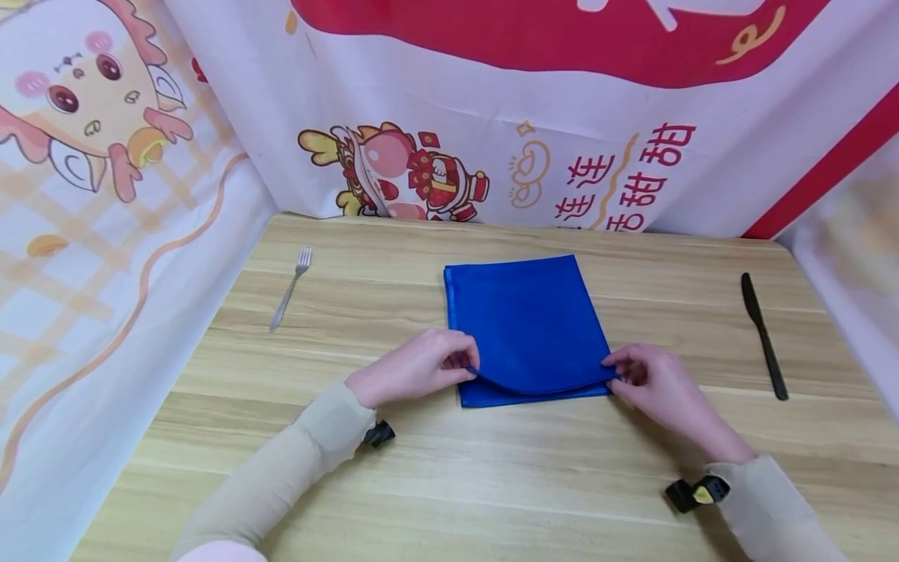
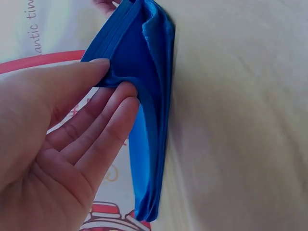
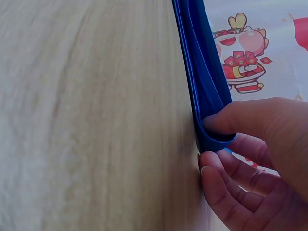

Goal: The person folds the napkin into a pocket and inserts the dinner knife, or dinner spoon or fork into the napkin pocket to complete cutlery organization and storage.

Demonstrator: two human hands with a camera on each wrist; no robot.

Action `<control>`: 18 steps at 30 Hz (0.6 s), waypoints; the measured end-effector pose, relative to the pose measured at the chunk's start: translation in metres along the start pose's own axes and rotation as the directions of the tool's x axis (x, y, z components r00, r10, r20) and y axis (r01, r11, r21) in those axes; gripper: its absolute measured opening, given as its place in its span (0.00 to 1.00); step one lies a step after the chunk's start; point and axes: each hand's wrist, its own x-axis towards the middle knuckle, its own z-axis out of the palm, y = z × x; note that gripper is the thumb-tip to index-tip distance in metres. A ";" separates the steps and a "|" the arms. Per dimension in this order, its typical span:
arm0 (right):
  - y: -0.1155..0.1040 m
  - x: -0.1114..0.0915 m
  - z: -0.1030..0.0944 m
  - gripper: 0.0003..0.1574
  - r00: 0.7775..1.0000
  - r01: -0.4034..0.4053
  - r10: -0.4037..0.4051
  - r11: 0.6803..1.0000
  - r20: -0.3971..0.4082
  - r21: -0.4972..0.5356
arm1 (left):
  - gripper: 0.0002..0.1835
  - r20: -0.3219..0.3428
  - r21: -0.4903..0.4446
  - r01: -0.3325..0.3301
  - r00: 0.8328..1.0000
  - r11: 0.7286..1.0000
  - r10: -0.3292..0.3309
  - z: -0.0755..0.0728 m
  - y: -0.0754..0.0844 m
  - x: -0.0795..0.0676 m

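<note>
A folded blue cloth napkin (image 1: 523,320) lies near the middle of the table, its near edge lifted a little above the layer beneath. At that edge's left corner, my left hand (image 1: 424,365) pinches the fabric between thumb and fingers. The left wrist view shows the thumb (image 2: 100,67) on top of the raised cloth (image 2: 132,57), with several layers under it. My right hand (image 1: 656,386) pinches the near right corner. In the right wrist view the thumb (image 3: 219,120) presses inside the fold of the cloth (image 3: 202,67), fingers below.
To the left on the wooden table (image 1: 295,453) lies a silver fork (image 1: 288,293). A black knife (image 1: 764,336) lies at the right. Printed white and red cloth (image 1: 506,101) hangs behind the table, and more printed cloth covers the left side.
</note>
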 end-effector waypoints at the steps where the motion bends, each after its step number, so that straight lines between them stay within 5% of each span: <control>1: 0.000 0.001 0.000 0.17 1.000 0.001 -0.001 1.000 0.000 -0.001 | 0.03 0.005 -0.002 -0.004 1.000 1.000 0.004 0.001 0.000 0.000; 10: -0.001 0.000 0.000 0.16 1.000 0.009 -0.009 1.000 -0.004 -0.005 | 0.05 0.127 0.066 -0.031 0.992 0.997 0.022 0.012 0.003 -0.003; 18: 0.001 -0.001 -0.004 0.20 0.992 0.127 -0.127 0.992 -0.007 -0.017 | 0.07 0.155 0.119 -0.046 0.988 0.992 0.027 0.011 0.003 0.000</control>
